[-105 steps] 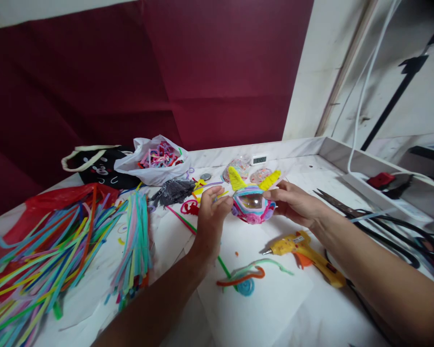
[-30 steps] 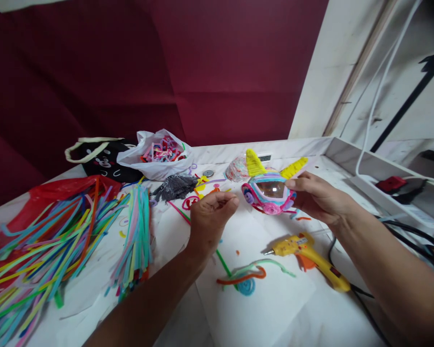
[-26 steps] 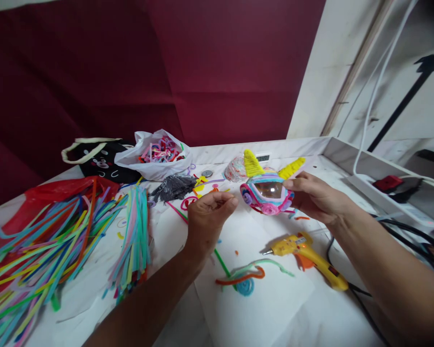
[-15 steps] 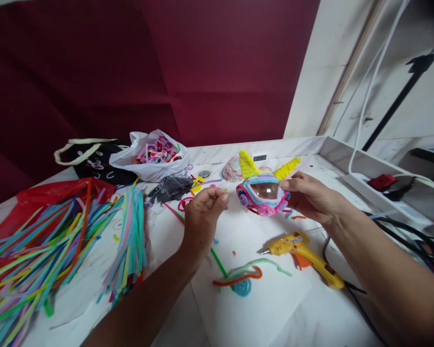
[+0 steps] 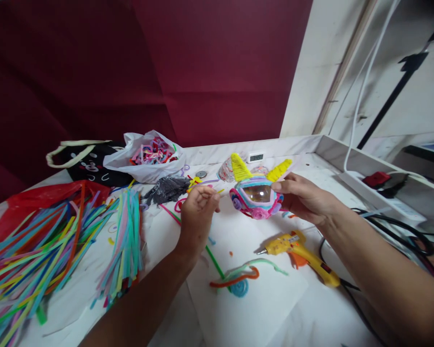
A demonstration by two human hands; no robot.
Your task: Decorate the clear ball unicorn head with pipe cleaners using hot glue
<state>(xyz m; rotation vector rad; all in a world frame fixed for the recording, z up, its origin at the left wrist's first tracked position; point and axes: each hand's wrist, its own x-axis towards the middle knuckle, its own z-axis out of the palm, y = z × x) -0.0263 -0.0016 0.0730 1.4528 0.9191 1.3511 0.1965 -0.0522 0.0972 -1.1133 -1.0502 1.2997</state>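
Raised over the white paper, a craft piece covered in pipe cleaners [image 5: 259,212] has a clear window, a pink and blue rim and two pointed yellow ears. My right hand [image 5: 303,197] grips its right side with thumb and fingers. To the left of it, my left hand [image 5: 199,217] is closed in a pinch on a short yellow pipe cleaner piece [image 5: 221,191], whose tip points toward the craft piece without touching it. Below both hands lie a blue pipe cleaner coil [image 5: 239,287], an orange pipe cleaner [image 5: 235,281] and a green one.
A yellow glue gun [image 5: 305,253] rests at the right, its cord running toward the edge. Bundles of pipe cleaners [image 5: 58,246] spread across the left. Behind are a white bag of scraps [image 5: 148,166], a black bag [image 5: 94,168] and a small digital display [image 5: 255,157]. A power strip [image 5: 386,200] stands right.
The whole view has shifted slightly, moving things a little to the left. Both hands keep their holds, with the craft piece and the yellow piece still a small gap apart.
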